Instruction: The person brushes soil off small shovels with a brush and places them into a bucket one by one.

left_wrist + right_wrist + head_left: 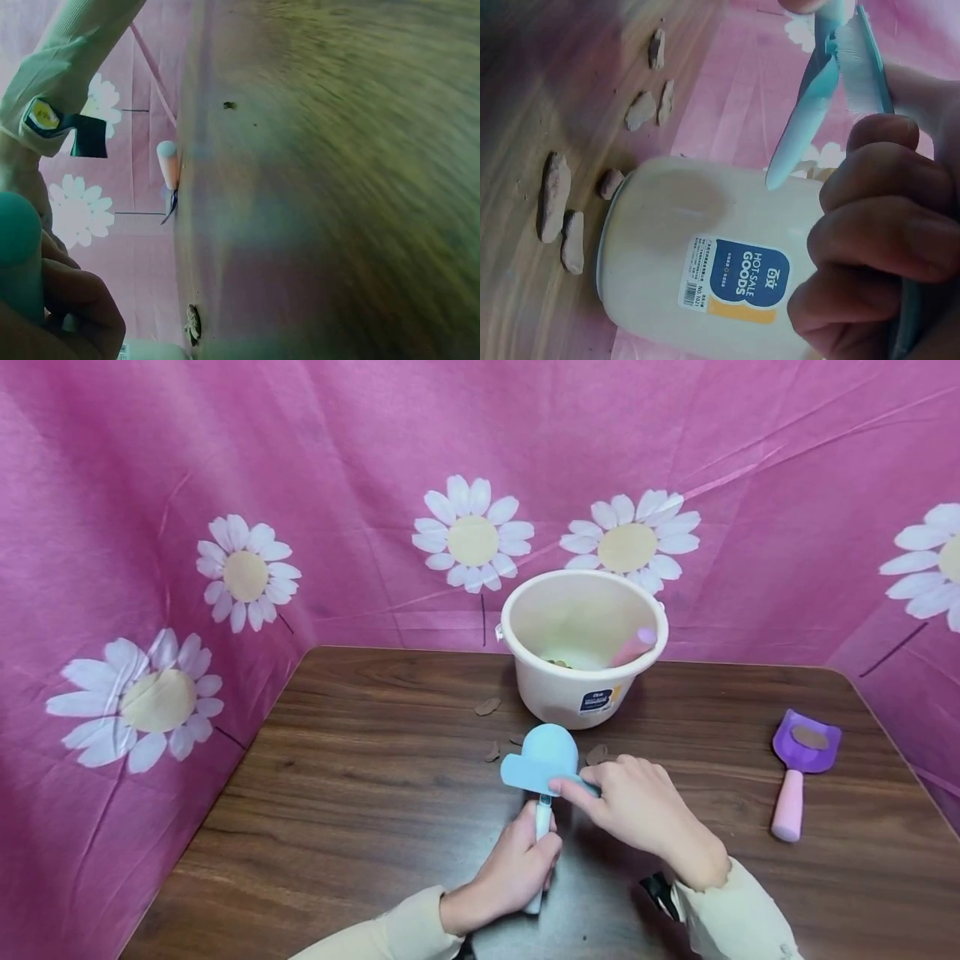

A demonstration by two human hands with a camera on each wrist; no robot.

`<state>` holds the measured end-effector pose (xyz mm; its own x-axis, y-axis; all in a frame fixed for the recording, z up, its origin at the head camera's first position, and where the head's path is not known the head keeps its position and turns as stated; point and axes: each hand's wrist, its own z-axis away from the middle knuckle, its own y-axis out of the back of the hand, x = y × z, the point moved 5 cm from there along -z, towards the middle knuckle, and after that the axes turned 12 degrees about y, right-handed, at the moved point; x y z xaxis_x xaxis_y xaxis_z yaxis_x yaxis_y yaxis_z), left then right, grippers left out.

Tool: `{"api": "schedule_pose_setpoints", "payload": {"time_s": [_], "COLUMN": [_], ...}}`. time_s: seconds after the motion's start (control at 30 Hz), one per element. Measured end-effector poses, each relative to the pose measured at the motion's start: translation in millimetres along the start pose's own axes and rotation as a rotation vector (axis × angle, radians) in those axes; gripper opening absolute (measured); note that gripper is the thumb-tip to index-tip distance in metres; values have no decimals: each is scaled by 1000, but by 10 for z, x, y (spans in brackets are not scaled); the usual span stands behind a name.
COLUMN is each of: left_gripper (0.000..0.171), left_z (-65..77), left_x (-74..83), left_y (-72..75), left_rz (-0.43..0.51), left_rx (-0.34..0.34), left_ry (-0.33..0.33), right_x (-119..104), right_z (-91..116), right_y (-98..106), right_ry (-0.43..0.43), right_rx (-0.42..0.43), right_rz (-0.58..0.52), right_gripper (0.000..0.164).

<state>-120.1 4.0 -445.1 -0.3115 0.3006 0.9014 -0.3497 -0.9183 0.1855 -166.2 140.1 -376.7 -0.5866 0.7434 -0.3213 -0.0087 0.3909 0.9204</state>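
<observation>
My left hand grips the pale handle of a light-blue toy shovel, whose rounded blade points toward the bucket. The handle's blunt end shows close up in the left wrist view. My right hand holds a light-blue brush across the blade. Its white bristles face the shovel in the right wrist view. What lies on the blade is hidden by the brush. Just beyond stands a cream bucket, with brown bits and a pinkish object inside.
Several flat brown pieces lie about the bucket's base, including one at its left. On the right of the table, a purple shovel with a pink handle bears a brown piece. A pink flowered cloth hangs behind.
</observation>
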Motion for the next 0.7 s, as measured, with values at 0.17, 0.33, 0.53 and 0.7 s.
{"api": "schedule_pose_setpoints", "payload": {"time_s": [0.17,0.33,0.53,0.7], "left_gripper": [11,8,9,10], "left_z": [36,73,75,48], "left_x": [2,-57,-90,-29], "left_y": [15,-29,-54,-19], "left_rz": [-143,-306,-331,-245], "left_rx": [64,88,89,67], "left_ry": [-61,-96,-96,-99], "right_x": [147,355,277,-6], "right_z": [-34,-35,-29,-29], "right_y": [21,13,63,75], "right_ry": [-124,-241,-206,-38], "right_rx": [7,25,54,35], "right_rz": [-43,-8,38,63], "right_gripper": [58,62,61,57]}}
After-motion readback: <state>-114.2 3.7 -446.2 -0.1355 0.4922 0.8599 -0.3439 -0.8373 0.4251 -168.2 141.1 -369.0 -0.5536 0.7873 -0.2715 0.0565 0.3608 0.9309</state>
